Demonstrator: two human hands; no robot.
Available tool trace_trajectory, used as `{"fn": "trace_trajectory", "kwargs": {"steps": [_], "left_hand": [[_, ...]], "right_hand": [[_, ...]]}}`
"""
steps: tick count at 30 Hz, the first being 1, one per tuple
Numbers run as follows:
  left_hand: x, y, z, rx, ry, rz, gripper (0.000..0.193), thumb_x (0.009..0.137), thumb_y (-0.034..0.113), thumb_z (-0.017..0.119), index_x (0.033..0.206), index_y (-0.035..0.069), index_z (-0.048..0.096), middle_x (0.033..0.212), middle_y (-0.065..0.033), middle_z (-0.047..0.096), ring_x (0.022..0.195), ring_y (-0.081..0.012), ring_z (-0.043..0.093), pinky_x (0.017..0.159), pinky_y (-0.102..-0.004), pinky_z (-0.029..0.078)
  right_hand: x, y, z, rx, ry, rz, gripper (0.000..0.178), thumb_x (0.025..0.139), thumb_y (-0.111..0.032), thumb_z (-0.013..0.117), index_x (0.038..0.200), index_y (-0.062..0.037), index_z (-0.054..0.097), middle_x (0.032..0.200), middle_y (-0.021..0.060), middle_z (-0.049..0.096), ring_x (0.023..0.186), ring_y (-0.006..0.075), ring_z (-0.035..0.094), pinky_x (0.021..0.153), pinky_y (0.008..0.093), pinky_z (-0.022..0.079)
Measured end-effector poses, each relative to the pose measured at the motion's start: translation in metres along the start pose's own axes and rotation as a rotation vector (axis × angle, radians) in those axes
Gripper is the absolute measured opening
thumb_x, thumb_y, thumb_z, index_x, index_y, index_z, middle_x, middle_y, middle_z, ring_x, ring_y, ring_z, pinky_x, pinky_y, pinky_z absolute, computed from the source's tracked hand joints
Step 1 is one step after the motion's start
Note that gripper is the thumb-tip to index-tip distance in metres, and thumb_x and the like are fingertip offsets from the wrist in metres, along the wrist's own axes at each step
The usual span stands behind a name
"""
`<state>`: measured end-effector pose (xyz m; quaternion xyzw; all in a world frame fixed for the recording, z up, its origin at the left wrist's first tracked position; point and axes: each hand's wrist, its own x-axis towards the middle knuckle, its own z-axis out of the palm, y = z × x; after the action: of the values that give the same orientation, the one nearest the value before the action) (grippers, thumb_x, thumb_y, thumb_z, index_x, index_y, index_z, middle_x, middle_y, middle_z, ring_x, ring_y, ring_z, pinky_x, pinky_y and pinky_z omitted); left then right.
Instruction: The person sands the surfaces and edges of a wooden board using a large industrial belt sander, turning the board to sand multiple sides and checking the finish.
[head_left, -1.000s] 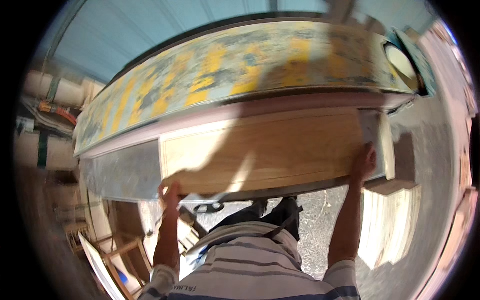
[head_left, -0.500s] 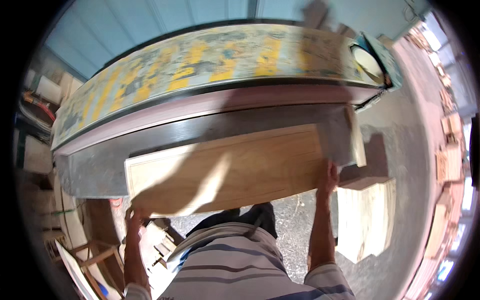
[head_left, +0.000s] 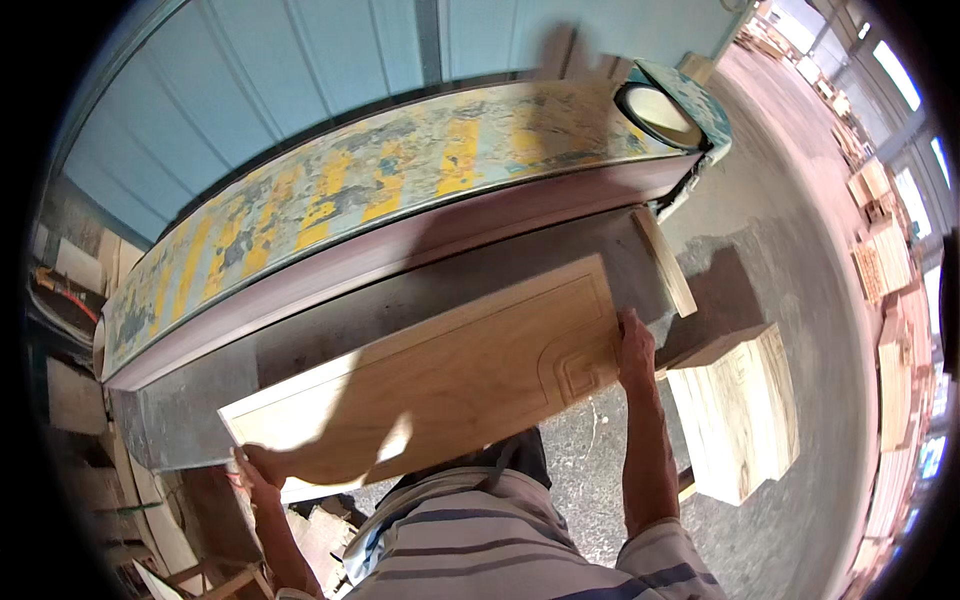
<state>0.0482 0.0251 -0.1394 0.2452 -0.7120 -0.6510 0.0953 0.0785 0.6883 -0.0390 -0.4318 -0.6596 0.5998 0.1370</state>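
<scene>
Between my two hands is a pale wooden panel [head_left: 470, 350] with a grooved border and a carved corner scroll near its right end. My left hand [head_left: 258, 475] grips its lower left corner, and my right hand [head_left: 637, 350] is closed on the right end. The panel is held over the grey metal table [head_left: 345, 320] of a long belt sander, its near edge close to my waist. Behind it runs the pinkish sanding belt [head_left: 400, 245], apart from the panel's far edge. Parts of my fingers are hidden by the wood.
The sander's worn cover [head_left: 330, 190] has yellow stripes. A wooden strip [head_left: 665, 262] stands at the table's right end. On the floor at right is a stack of wooden panels [head_left: 735, 415]. A blue-green wall [head_left: 330, 60] rises behind, and timber piles [head_left: 890, 250] line the far right.
The panel has tilted, its left end coming nearer to me, and its carved corner now shows. My view has turned, so the sander slants more.
</scene>
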Motion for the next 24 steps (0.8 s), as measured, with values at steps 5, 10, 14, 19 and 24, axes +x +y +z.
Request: {"fn": "trace_trajectory", "kwargs": {"steps": [5,10,14,19,24], "left_hand": [[0.062,0.003,0.006,-0.223,0.077,0.210,0.044,0.089,0.037,0.046,0.115,0.001,0.047,0.092,-0.0097,0.057,0.085,-0.0204,0.057,0.067,-0.0273,0.047],[0.078,0.024,0.049,-0.656,-0.034,-0.009,0.042,0.086,0.045,0.045,0.107,0.010,0.055,0.100,-0.0063,0.060,0.090,-0.0230,0.059,0.074,-0.0362,0.051],[0.092,0.011,0.063,-0.661,-0.052,0.063,0.042,0.087,0.045,0.044,0.110,0.011,0.054,0.103,-0.0061,0.060,0.094,-0.0246,0.058,0.078,-0.0382,0.050],[0.096,0.019,0.079,-0.627,0.024,0.095,0.045,0.086,0.047,0.044,0.114,0.012,0.050,0.109,-0.0071,0.057,0.098,-0.0259,0.056,0.078,-0.0388,0.049],[0.100,0.009,0.062,-0.568,0.022,0.178,0.045,0.086,0.043,0.047,0.117,0.011,0.047,0.108,-0.0076,0.056,0.097,-0.0263,0.056,0.078,-0.0393,0.050]], "right_hand": [[0.035,-0.020,0.018,0.583,0.092,-0.235,0.044,0.090,-0.038,0.043,0.109,-0.0005,0.057,0.097,0.0062,0.057,0.090,0.0148,0.051,0.080,0.0286,0.040],[0.058,-0.025,0.028,0.666,0.089,-0.199,0.049,0.091,-0.043,0.040,0.110,-0.0013,0.055,0.100,0.0062,0.057,0.093,0.0153,0.051,0.082,0.0297,0.040],[0.070,-0.019,0.033,0.767,0.080,-0.243,0.049,0.092,-0.045,0.038,0.105,-0.0013,0.057,0.098,0.0055,0.057,0.092,0.0150,0.051,0.081,0.0288,0.040],[0.079,-0.002,0.018,0.436,0.095,-0.272,0.048,0.092,-0.042,0.036,0.106,-0.0013,0.056,0.099,0.0061,0.057,0.091,0.0157,0.051,0.082,0.0299,0.039],[0.046,-0.045,0.004,0.760,0.033,-0.262,0.043,0.091,-0.039,0.040,0.111,-0.0022,0.051,0.102,0.0048,0.056,0.094,0.0174,0.050,0.087,0.0312,0.037]]}}
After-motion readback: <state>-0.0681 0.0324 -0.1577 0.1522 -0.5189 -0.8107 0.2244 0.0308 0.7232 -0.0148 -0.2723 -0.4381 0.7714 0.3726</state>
